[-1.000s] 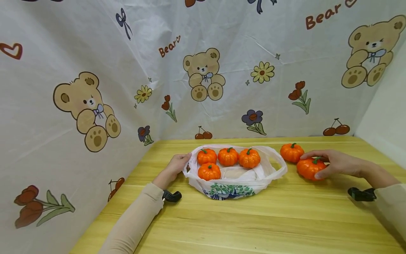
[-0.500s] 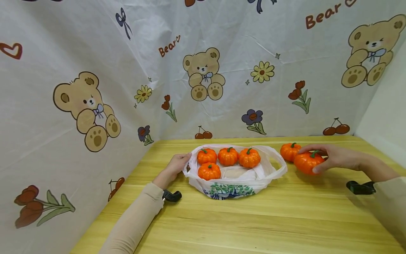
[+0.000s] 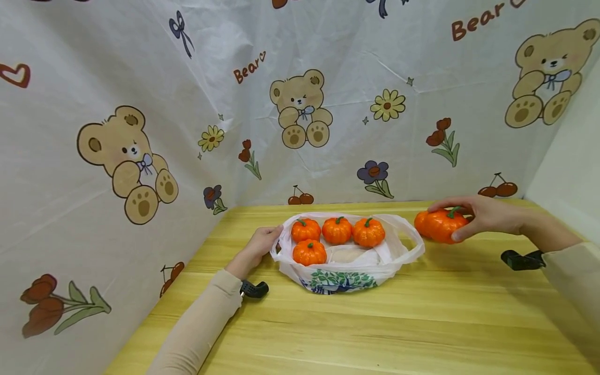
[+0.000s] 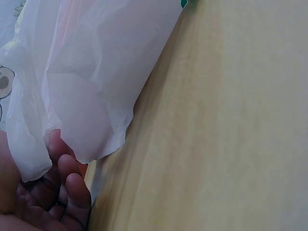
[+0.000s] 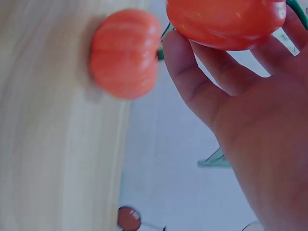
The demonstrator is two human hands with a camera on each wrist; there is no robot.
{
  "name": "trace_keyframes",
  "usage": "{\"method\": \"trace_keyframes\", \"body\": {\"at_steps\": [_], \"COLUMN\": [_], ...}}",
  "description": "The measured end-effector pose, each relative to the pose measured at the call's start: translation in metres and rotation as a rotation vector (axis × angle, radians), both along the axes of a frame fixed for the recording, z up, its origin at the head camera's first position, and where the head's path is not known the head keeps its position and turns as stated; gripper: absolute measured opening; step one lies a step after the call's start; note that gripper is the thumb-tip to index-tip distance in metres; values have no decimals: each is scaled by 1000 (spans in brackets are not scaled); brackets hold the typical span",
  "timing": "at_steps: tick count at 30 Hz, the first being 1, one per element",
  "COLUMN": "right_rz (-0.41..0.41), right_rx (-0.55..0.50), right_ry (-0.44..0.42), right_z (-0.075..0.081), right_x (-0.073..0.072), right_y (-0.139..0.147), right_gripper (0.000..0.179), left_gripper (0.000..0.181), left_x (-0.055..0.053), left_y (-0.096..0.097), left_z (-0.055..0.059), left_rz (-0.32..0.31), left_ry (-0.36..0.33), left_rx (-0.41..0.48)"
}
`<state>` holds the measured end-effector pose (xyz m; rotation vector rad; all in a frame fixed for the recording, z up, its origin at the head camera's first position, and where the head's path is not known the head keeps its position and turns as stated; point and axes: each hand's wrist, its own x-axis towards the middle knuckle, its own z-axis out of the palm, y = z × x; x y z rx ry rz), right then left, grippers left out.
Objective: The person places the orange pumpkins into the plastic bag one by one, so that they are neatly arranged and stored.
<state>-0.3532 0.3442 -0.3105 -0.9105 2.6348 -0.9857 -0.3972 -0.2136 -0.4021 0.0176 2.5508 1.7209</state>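
Note:
My left hand [image 3: 262, 242] grips the left handle of a white plastic bag [image 3: 292, 268] that lies wide on the table. In the left wrist view the handle [image 4: 30, 144] loops between thumb and curled fingers [image 4: 77, 190]. Several small orange pumpkins [image 3: 309, 253] with green stems sit in the bag, towards its left and back. To the right of the bag, my right hand [image 3: 492, 214] holds another pumpkin [image 3: 442, 227] raised off the table, thumb in front and fingers behind. A further pumpkin [image 5: 125, 54] stands on the table behind it, mostly covered in the head view.
The wooden table [image 3: 356, 333] meets a white cloth [image 3: 342, 172] printed with bears and flowers at the back and left. A pale wall [image 3: 569, 172] borders the right side. Black wrist mounts [image 3: 522, 260] stick out below both wrists.
My right hand has lifted its pumpkin off the table and moved it up and slightly left, now in front of the other loose pumpkin. The left hand and bag have stayed put.

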Motion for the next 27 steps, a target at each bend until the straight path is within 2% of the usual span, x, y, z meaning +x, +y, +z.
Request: {"method": "trace_keyframes", "body": {"at_steps": [4, 12, 20, 27], "right_rz": [-4, 43, 103, 132], "right_rx": [28, 61, 86, 101], "right_ry": [-46, -64, -50, -55], "right_z": [10, 24, 27, 31], "right_x": [-3, -12, -21, -22], "right_y": [-17, -49, -70, -86], "right_gripper": [67, 66, 66, 65], "left_gripper": [41, 42, 41, 42], "left_x": [0, 1, 1, 1], "left_y": [0, -1, -1, 0], "left_z": [1, 1, 3, 2], "left_rz": [-2, 2, 3, -11], "left_ry": [6, 10, 6, 4], "left_rx": [-12, -19, -22, -16]}}
